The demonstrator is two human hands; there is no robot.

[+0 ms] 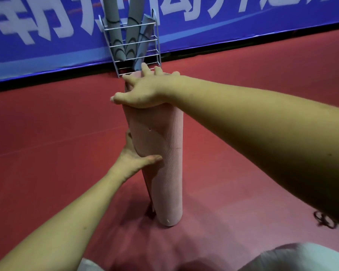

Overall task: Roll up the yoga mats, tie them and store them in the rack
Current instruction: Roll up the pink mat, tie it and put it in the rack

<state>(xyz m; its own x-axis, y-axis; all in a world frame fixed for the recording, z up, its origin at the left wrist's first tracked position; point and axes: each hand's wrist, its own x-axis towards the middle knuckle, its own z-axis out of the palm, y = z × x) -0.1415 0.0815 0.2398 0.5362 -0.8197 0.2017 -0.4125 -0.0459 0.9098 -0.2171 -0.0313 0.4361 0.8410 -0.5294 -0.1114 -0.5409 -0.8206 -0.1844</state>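
A rolled pink yoga mat (164,173) stands upright on the red floor in front of me. My right hand (145,89) lies flat on its top end, fingers spread and straight, pressing down. My left hand (134,155) holds the roll's left side at mid height, thumb across the front, fingers behind the roll and hidden. The mat's loose outer edge shows as a dark seam down the left side. Beyond it, a white wire rack (134,45) against the wall holds three rolled grey mats (115,40) standing on end.
A blue banner (223,26) with white characters runs along the wall behind the rack. A dark tangled cord or strap (324,220) lies on the floor at the right edge. My knees in pale clothing (294,257) show at the bottom.
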